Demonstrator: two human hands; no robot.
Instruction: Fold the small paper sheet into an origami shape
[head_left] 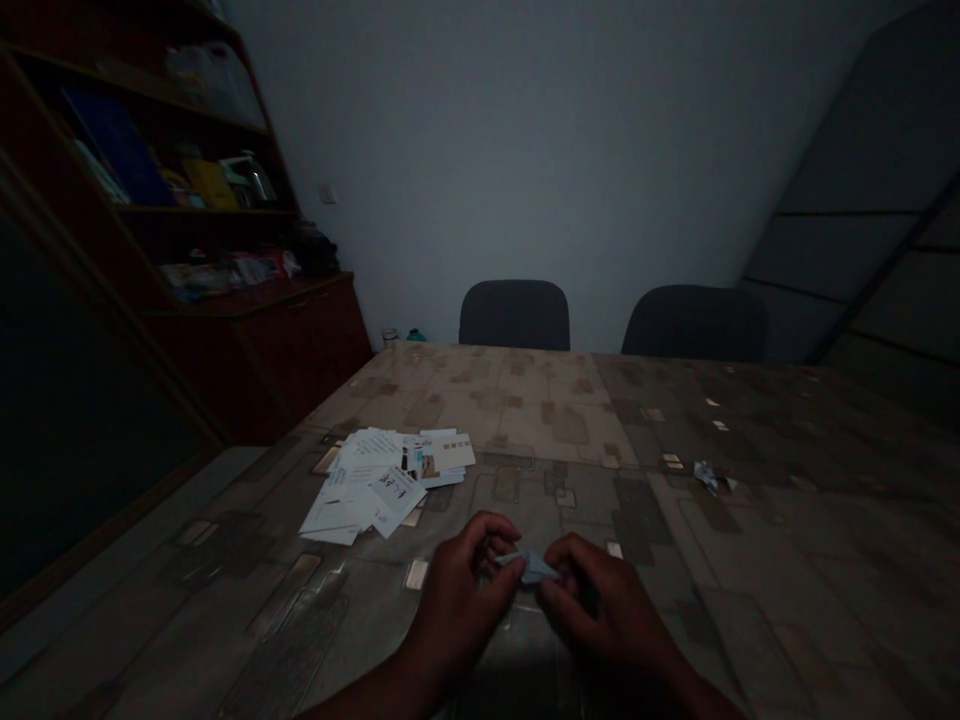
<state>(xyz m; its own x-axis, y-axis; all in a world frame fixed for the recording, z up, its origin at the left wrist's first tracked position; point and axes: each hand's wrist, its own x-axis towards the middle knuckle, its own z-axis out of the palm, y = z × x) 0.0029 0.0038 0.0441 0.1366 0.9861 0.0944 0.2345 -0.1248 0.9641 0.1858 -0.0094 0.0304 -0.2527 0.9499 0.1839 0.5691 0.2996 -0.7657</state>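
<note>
A small folded piece of pale blue paper (531, 567) sits between my two hands, just above the table (570, 430) near its front edge. My left hand (465, 590) curls its fingers around the paper's left end and pinches it. My right hand (592, 595) pinches the right end, fingers pressed together. The room is dim, so the folds are hard to make out.
A loose pile of white paper sheets and cards (386, 480) lies to the left of my hands. A small crumpled paper bit (706, 476) lies to the right. Two dark chairs (514, 314) (694, 322) stand at the far edge. A wooden shelf cabinet (217, 250) fills the left wall.
</note>
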